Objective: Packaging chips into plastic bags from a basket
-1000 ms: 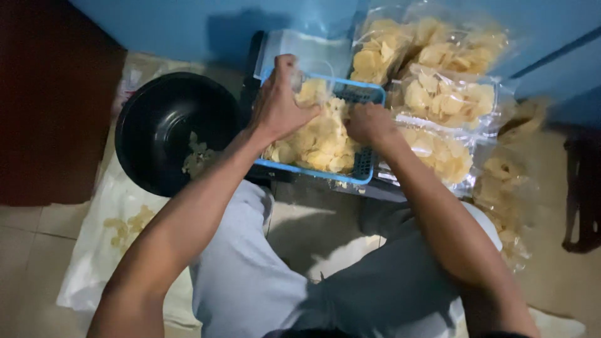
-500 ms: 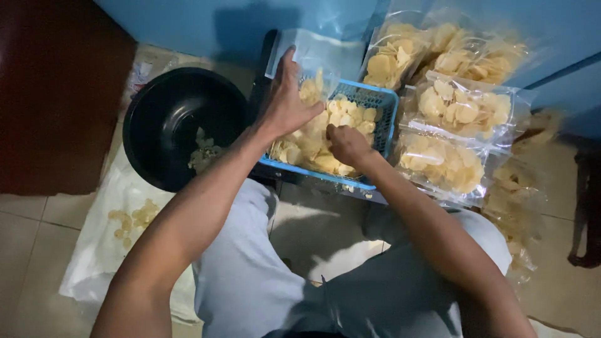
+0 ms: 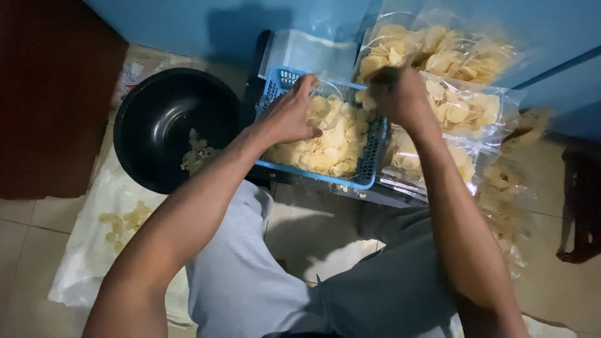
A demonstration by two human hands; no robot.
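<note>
A blue plastic basket [image 3: 374,164] in front of my knees is heaped with pale yellow chips [image 3: 325,147]. My left hand [image 3: 289,117] rests over the basket's left half, fingers pinched on the rim of a clear plastic bag [image 3: 330,95] that lies open on the chips. My right hand [image 3: 400,95] is lifted above the basket's far right corner. It is blurred and closed, with a few chips [image 3: 364,99] showing at its fingers beside the bag's mouth.
A black round pan [image 3: 164,119] with a few chips in it sits left of the basket. Sealed clear bags of chips [image 3: 466,109] pile up on the right against a blue wall. A white sheet [image 3: 94,250] with loose chips lies on the tiled floor.
My right hand has risen from the chips in the basket's middle to its far right corner near the bag's mouth. My left hand stays on the bag.
</note>
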